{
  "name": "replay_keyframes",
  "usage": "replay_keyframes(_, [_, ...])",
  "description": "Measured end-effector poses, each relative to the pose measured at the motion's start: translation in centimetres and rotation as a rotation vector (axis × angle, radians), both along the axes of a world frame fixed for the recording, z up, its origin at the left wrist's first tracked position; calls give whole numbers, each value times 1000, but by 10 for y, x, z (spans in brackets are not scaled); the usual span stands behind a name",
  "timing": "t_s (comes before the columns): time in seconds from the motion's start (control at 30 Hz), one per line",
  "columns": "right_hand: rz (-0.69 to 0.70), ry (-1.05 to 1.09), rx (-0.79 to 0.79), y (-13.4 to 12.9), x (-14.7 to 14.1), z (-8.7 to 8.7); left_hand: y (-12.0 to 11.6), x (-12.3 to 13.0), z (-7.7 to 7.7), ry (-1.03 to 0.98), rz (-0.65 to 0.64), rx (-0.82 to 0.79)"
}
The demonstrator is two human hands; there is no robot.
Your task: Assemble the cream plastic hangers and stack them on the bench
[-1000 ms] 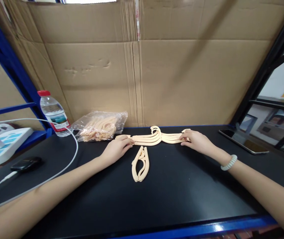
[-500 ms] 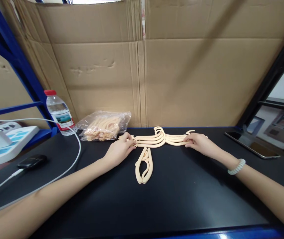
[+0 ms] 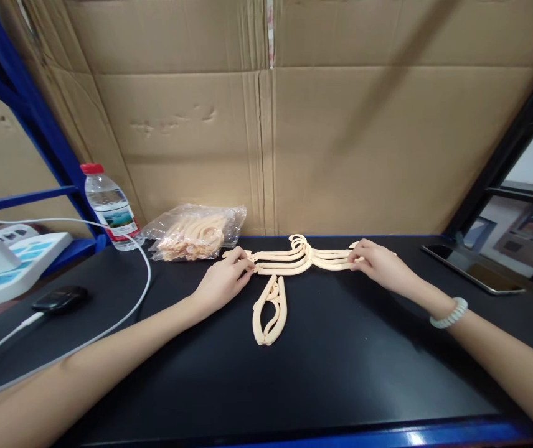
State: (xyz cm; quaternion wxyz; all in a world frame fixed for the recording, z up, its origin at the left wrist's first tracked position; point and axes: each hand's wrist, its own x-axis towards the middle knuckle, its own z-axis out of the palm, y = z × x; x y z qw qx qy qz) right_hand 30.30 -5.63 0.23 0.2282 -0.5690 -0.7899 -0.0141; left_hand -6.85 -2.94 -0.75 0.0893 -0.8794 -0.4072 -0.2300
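Note:
Several cream folding clothes hangers (image 3: pixel 283 264) lie spread out in a nested row on the table, their hooks bunched together at the middle. My left hand (image 3: pixel 224 275) has its fingers closed on the left ends of the hanger arms. At the opposite ends, my right hand (image 3: pixel 381 267) pinches the right arm tips, which its fingers partly cover. A single folded hanger (image 3: pixel 283 311) lies just in front of the row, untouched by either hand.
Behind my left hand is a clear plastic bag (image 3: pixel 194 233) of more cream hangers. A water bottle (image 3: pixel 110 208), a power strip (image 3: pixel 23 267), a white cable (image 3: pixel 142 298) and a black device (image 3: pixel 60 300) are on the left. A phone (image 3: pixel 472 269) lies at right. Cardboard (image 3: pixel 364 155) stands behind.
My right hand has shifted slightly right along the arm tips. The hanger arms on the right have moved a little and sit differently spaced. My left hand stays nearly still.

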Motion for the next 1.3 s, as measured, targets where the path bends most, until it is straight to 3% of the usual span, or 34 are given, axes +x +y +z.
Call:
replay_keyframes(0.4, [-118, 18, 41, -20, -4, 29, -12, 8, 8, -295, -163, 48])
replay_keyframes(0.53, [-128, 74, 16, -25, -9, 30, -22, 11, 13, -502, -176, 11])
replay_keyframes(0.73, [-25, 303, 81, -22, -15, 21, -35, 14, 32, -1020, -95, -202])
replay_keyframes(0.97, [62, 694, 111, -23, -38, 5, -39, 20, 37, -1365, -82, -389])
replay_keyframes(1.17, [31, 741, 234, -24, -45, -2, -37, 23, 33, -1444, -72, -675])
replay_keyframes(1.3, [24, 887, 274, -22, -44, -3, -40, 24, 33, -1415, -82, -780])
